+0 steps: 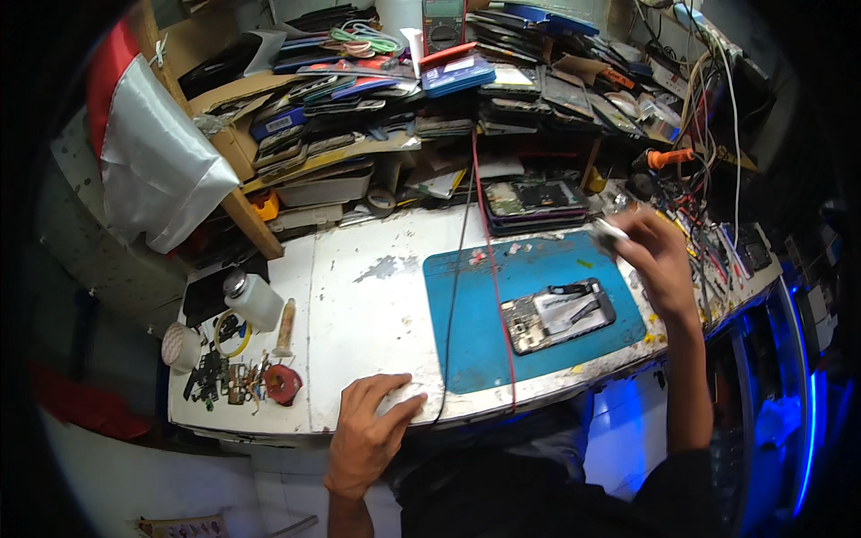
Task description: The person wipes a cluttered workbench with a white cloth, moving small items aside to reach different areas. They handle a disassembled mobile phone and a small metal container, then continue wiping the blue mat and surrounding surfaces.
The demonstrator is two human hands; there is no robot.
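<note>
An opened phone (518, 330) lies on the blue work mat (466, 359), its circuit board and a pale inner bay exposed, dark flex strips across it. My right hand (659, 260) is raised over the mat's far right corner. Its fingers pinch a small whitish and dark piece (611, 232), too blurred to name. At the bench's front edge, left of the mat, rests my left hand (369, 430). Its thumb and fingers are apart, with nothing seen between them. A red cable (492, 242) and a black cable (460, 260) run down across the mat area, the red one passing the phone's left end.
Stacked phone parts and a multimeter (444, 25) fill the back shelf. At left stand a pump bottle (254, 300), a syringe-like tube (285, 328), a red spool (282, 384) and loose boards (211, 377). Screwdrivers and tools (713, 260) crowd the right; an orange-handled tool (671, 159) hangs there.
</note>
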